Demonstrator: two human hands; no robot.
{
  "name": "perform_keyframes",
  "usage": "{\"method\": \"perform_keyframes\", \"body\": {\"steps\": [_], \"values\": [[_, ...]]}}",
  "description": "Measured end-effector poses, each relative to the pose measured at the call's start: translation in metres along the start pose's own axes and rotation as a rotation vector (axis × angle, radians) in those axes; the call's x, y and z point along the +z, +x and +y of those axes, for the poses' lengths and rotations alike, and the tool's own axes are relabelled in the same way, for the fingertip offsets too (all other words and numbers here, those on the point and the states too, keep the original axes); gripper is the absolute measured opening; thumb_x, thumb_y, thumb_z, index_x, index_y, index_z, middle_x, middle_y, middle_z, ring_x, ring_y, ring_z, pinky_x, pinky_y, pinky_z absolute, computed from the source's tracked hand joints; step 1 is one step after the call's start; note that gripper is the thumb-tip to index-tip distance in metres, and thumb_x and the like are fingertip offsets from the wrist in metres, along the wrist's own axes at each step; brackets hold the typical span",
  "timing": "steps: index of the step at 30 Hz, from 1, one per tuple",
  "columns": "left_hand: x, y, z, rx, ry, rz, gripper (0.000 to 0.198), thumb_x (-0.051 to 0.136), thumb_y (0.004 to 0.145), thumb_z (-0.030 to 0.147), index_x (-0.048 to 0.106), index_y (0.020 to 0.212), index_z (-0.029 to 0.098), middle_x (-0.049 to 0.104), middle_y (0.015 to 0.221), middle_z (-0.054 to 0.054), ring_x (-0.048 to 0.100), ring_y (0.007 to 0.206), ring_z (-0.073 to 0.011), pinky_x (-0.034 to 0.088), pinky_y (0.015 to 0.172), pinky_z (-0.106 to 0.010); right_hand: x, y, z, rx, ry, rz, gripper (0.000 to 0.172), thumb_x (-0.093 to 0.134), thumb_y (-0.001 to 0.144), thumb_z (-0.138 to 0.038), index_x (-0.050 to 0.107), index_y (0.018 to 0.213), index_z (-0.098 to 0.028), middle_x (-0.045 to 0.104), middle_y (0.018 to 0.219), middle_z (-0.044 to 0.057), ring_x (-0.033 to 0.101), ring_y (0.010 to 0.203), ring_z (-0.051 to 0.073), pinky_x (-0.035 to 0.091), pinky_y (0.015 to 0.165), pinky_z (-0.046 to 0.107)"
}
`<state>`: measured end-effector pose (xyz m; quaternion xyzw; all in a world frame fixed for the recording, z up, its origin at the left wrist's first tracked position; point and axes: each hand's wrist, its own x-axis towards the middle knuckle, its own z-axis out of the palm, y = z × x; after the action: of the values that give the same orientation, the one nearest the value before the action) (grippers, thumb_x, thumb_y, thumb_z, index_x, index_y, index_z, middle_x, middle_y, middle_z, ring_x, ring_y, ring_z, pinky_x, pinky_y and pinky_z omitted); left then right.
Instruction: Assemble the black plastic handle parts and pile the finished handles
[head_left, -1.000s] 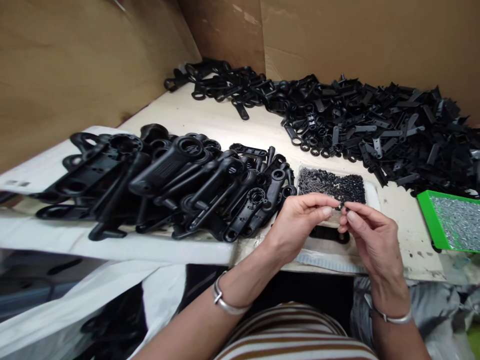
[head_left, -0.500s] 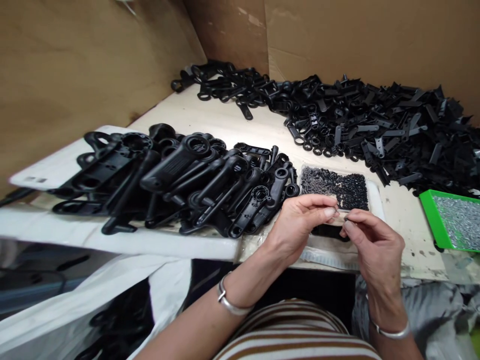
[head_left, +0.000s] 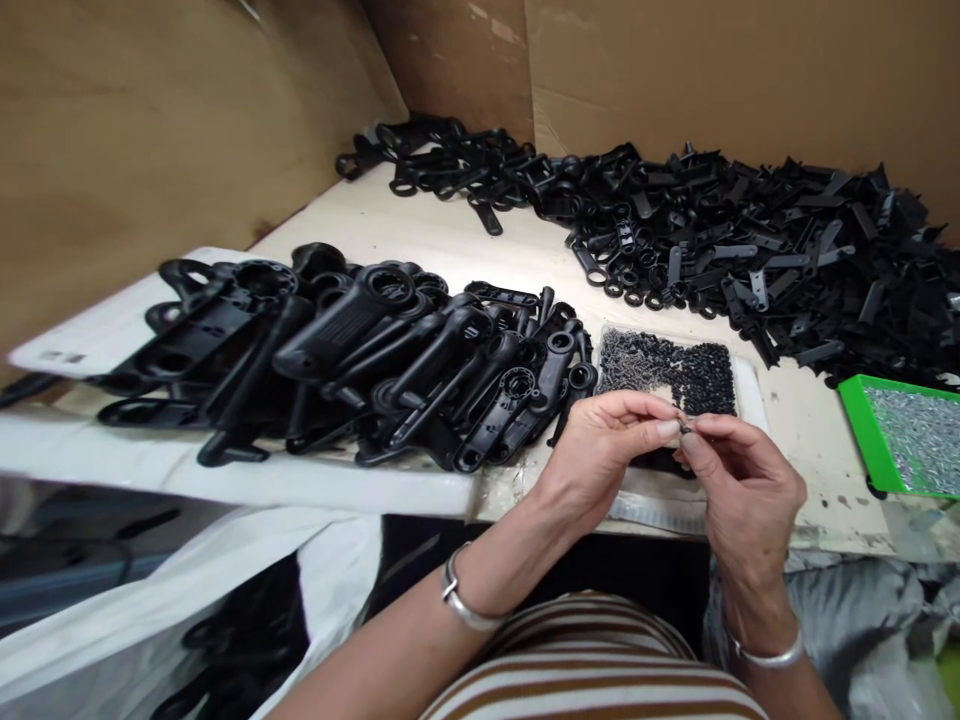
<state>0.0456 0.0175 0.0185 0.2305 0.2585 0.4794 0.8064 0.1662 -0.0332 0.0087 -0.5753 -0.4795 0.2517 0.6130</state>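
My left hand [head_left: 596,450] and my right hand [head_left: 750,490] meet fingertip to fingertip above the front of a shallow tray [head_left: 750,390]. Between the right thumb and forefinger sits a tiny dark part [head_left: 684,428]. The left thumb and forefinger are pinched right against it; whatever they grip is too small to make out. Behind the fingers, the tray holds small silvery springs [head_left: 630,358] on its left side and little black pieces [head_left: 709,380] on its right. Something black in the tray's near part is mostly covered by my hands.
Black plastic crank-like arms [head_left: 390,360] lie heaped at the left. A long pile of flat black parts [head_left: 780,240] runs along the back toward the right. A green tray [head_left: 866,435] of small metal pins stands at the right edge. Cardboard walls [head_left: 712,80] enclose the table.
My hands have come together: the fingertips were a little apart and now touch around the tiny dark part. The view has shifted slightly.
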Motion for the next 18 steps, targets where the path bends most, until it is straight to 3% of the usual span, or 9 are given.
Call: {"method": "perform_keyframes", "body": {"steps": [12,18], "values": [[-0.0027,-0.0030,-0.0027,0.031,0.046,0.026,0.015,0.087,0.058,0.016,0.075,0.065,0.015,0.074,0.068,-0.003,0.066,0.060,-0.0123,0.055,0.065,-0.026,-0.0043,0.0025,0.0074,0.105,0.166,-0.020,0.013,0.080,0.074,-0.019,0.074,0.085,-0.022,0.076,0.081,0.000,0.070,0.064,0.013,0.062,0.063,0.026],[0.0002,-0.0036,-0.0040,0.039,0.015,0.027,0.013,0.086,0.058,0.014,0.075,0.065,0.015,0.074,0.067,-0.003,0.066,0.059,-0.0114,0.055,0.063,-0.024,-0.0016,0.0004,0.0069,0.131,0.200,0.047,0.014,0.081,0.072,-0.018,0.075,0.084,-0.022,0.077,0.081,0.000,0.071,0.066,0.013,0.061,0.065,0.027]]}}
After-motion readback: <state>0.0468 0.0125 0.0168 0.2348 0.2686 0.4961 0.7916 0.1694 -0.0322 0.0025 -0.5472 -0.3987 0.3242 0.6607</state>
